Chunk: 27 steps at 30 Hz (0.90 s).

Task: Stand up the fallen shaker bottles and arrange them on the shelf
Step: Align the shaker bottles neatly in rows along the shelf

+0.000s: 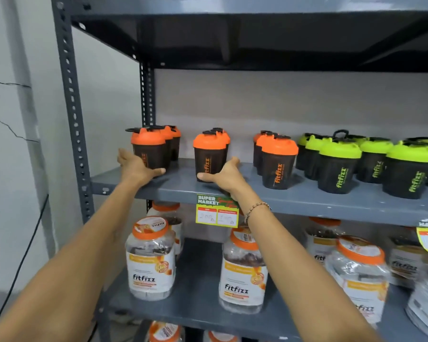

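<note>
- Left hand [137, 166], thumb and fingers spread, grips the base of the leftmost shaker bottle [148, 148], which stands upright at the left end of the shelf [306, 199].
- Right hand [221, 175] likewise grips the second shaker bottle [209, 156], upright to its right.

Shaker bottles [278, 166] upright in rows on the shelf [306, 201], jars [150, 267] below
</note>
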Each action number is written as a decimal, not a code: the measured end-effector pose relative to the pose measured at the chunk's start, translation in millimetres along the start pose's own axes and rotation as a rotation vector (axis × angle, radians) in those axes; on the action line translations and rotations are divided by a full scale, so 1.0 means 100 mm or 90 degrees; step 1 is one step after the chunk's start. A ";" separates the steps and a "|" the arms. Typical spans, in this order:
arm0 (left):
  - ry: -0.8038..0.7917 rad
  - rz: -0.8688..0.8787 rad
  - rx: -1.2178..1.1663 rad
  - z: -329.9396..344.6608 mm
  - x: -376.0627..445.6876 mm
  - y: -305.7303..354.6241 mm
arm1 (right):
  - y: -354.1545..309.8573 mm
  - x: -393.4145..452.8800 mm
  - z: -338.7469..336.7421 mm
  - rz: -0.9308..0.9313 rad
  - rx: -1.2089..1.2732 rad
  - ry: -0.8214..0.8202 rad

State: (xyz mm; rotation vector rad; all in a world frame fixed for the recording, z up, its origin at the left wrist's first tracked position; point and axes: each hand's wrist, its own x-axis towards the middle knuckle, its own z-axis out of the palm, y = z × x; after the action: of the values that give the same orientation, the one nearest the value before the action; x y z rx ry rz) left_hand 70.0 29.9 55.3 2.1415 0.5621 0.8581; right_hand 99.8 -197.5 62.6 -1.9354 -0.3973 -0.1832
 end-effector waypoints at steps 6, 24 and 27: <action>-0.001 -0.013 0.078 0.05 0.06 -0.23 | -0.04 0.10 0.09 0.043 -0.030 -0.009; 0.031 0.007 0.170 0.10 0.04 -0.21 | 0.01 0.14 0.16 0.032 -0.113 0.070; 0.033 0.016 0.171 0.09 0.02 -0.21 | 0.01 0.12 0.16 0.023 -0.123 0.072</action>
State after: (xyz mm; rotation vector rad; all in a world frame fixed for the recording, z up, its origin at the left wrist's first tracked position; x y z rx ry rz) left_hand 76.1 40.0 35.5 2.3775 0.7122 0.8956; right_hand 110.7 -181.2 59.1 -2.1087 -0.2775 -0.3156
